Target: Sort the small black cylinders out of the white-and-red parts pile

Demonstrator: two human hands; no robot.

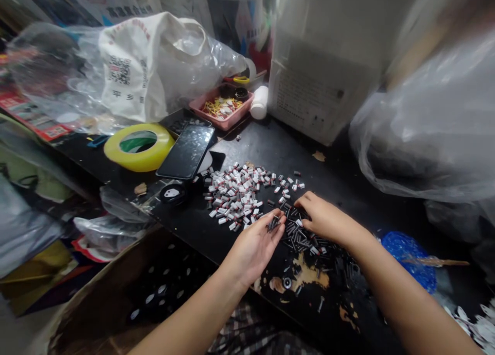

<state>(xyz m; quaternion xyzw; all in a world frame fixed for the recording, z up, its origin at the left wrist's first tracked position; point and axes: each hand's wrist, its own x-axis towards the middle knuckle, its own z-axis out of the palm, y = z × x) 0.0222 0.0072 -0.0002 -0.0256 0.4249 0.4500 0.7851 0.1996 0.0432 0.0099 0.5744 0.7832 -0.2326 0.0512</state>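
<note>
My left hand (260, 241) is turned palm up, its fingers curled around several small dark metal pieces (274, 223). They look threaded or coiled, and I cannot tell whether they are screws or springs. To its right, my right hand (319, 216) hovers low over a loose pile of similar dark pieces (297, 236), thumb and forefinger apart. Its fingertips are close to the pile; whether they touch it is unclear. Just beyond both hands lies a heap of small white-and-grey cylindrical parts with red edges (235, 192), some of them scattered toward my right hand.
A phone (186, 151) leans beside a yellow tape roll (139, 147). Behind are a pink tray (222, 110) of small parts, a white bottle (259, 102) and a large box (313, 82). Plastic bags (433, 123) crowd the right. An open carton (88, 303) sits below the table edge.
</note>
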